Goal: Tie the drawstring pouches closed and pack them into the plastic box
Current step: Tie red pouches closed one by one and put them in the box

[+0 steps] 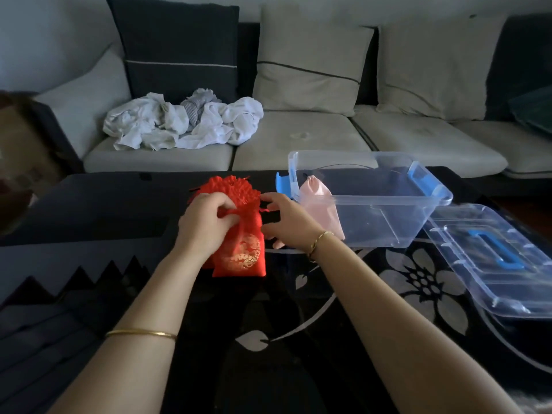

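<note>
A red drawstring pouch [243, 258] with a gold pattern lies on the dark table, its gathered top pointing away from me. My left hand [203, 225] grips the pouch at its cinched neck. My right hand [286, 219] pinches the red drawstring just right of the neck. A pale pink pouch [318, 201] leans at the left end of the clear plastic box [397, 204], seen through its wall. The box stands open with blue latches. Its clear lid [493, 264] with a blue handle lies to the right.
The dark glass table [343, 294] has a white flower pattern. Behind it stands a grey sofa [298, 138] with cushions and a heap of white cloth [185, 121]. A cardboard box [21, 144] sits at the far left.
</note>
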`<state>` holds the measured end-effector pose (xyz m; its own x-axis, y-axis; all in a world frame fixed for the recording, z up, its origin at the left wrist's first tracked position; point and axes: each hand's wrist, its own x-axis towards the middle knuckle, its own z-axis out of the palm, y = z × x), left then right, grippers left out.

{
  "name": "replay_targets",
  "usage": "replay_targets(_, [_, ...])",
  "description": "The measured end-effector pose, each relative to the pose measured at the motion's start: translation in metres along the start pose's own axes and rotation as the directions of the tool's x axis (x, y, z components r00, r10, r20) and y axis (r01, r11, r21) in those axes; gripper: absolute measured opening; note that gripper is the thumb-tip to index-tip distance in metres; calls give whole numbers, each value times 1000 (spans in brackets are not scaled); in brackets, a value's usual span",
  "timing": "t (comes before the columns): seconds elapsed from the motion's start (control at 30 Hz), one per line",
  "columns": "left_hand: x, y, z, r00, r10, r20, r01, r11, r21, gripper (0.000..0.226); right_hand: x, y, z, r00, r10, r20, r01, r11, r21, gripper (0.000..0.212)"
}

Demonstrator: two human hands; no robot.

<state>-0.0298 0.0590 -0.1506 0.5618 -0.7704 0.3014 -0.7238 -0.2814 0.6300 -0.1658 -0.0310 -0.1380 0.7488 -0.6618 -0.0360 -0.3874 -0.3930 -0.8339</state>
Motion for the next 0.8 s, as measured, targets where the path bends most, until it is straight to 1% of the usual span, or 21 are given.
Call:
replay_targets(0.03, [-4, 7, -2, 997, 60, 55, -57, 997, -59, 8, -2, 2, -3, 1000, -6, 28, 5, 1000, 22, 52])
replay_targets(0.07, [-8, 14, -4, 990, 113, 88, -103, 988, -112, 8, -6, 3, -6, 999, -4, 52, 2, 999, 37, 44])
replay_targets(0.1, [-13, 22, -4, 984, 150, 97, -134, 979, -154, 8, -10, 4, -10, 999, -7, 48, 5, 999, 38, 34])
replay_targets(0.17, [-21, 35, -3, 979, 176, 104, -149, 963, -225, 14, -20, 7, -21, 999, -14, -30, 15, 999, 28, 19])
replay_targets(0.23, [-28, 44, 2, 978, 125, 167, -74, 957, -281, 31, -33, 12, -33, 992, -21, -121, 24, 999, 24, 13])
replay_targets(0.27, [-30, 45, 6, 975, 82, 208, -21, 959, -281, 40, -39, 16, -39, 988, -22, -152, 25, 1000, 19, 11])
replay_targets(0.3, [-32, 46, 11, 971, 45, 235, 20, 964, -264, 42, -45, 21, -42, 983, -15, -180, 18, 1000, 15, 13])
replay_targets(0.33, [-34, 47, 17, 969, 16, 247, 45, 970, -239, 38, -51, 26, -44, 978, 4, -208, -1, 1000, 14, 16])
replay_targets(0.4, [-37, 47, 26, 967, -20, 252, 70, 979, -191, 21, -60, 37, -45, 970, 45, -241, -43, 999, 12, 15])
replay_targets(0.47, [-40, 50, 33, 961, -18, 278, 63, 986, -154, 12, -64, 46, -47, 968, 65, -241, -66, 998, 1, 16])
replay_targets(0.57, [-40, 55, 38, 965, -5, 263, 41, 990, -134, 14, -65, 53, -57, 960, 102, -260, -117, 992, -43, 26])
replay_targets(0.6, [-39, 57, 39, 969, -6, 246, 37, 992, -124, 15, -66, 55, -61, 953, 112, -280, -136, 988, -67, 26])
replay_targets(0.7, [-37, 59, 41, 980, -6, 200, 26, 995, -94, 12, -69, 60, -67, 939, 108, -328, -162, 977, -141, 13])
replay_targets(0.8, [-35, 59, 43, 984, -5, 177, 27, 992, -124, 12, -72, 63, -74, 940, 102, -327, -178, 961, -212, 10])
